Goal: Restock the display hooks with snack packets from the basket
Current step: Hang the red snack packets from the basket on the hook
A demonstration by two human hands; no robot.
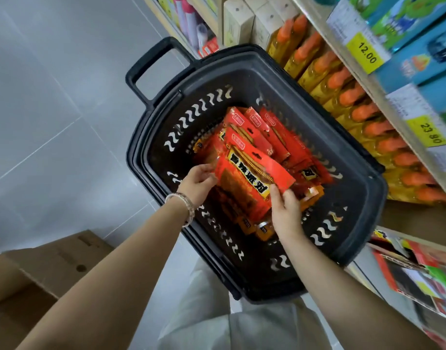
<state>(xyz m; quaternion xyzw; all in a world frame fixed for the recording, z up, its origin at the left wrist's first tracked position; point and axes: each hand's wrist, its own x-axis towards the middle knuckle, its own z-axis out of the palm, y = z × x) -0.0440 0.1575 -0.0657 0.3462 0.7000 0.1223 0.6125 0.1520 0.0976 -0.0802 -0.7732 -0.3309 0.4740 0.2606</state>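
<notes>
1. The black slotted plastic basket [244,72] stands right in front of the person. Shelving crowds its right side, open grey floor lies to its left, and no hooks are in sight.
2. A pile of red snack packets [265,127] lies inside.
3. The topmost red packet with a yellow-and-black label [252,173] lies between both hands, hang-hole end pointing away.
4. The left hand [198,184] pinches its left edge and the right hand [286,213] grips its near right corner. Straight up looks unobstructed.

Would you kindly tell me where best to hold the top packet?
Likely by its side edges, from left and right: the packet sits tilted atop the pile, both edges free, where the left hand and right hand pinch it.
</notes>
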